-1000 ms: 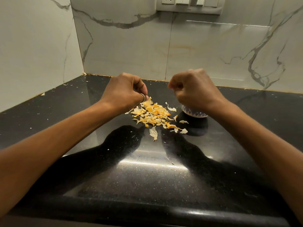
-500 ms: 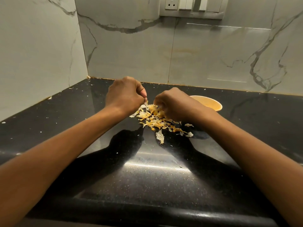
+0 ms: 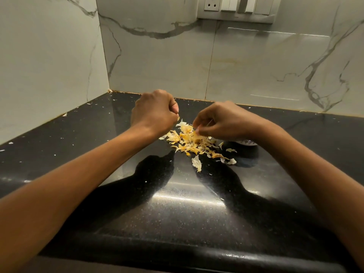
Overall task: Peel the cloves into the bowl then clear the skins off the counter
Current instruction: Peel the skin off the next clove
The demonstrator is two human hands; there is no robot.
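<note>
A pile of yellow-white garlic skins point(image 3: 187, 141) lies on the black counter point(image 3: 177, 203). My right hand point(image 3: 224, 121) hovers over the pile's right side, its fingertips pinching skins at the top of the pile. My left hand point(image 3: 154, 112) is curled into a fist just left of the pile, slightly above the counter; what it encloses is hidden. Only a sliver of the patterned bowl point(image 3: 248, 142) shows, behind and under my right wrist. No clove is plainly visible.
Marble walls meet in a corner at the back left. A socket and switch panel point(image 3: 236, 8) sits high on the back wall. Tiny skin flecks point(image 3: 64, 114) dot the counter near the walls. The rounded front edge point(image 3: 197, 257) runs along the bottom.
My right hand came down from above the bowl to the pile and now pinches skins, covering the bowl. The left fist stayed put. The view tilted slightly.
</note>
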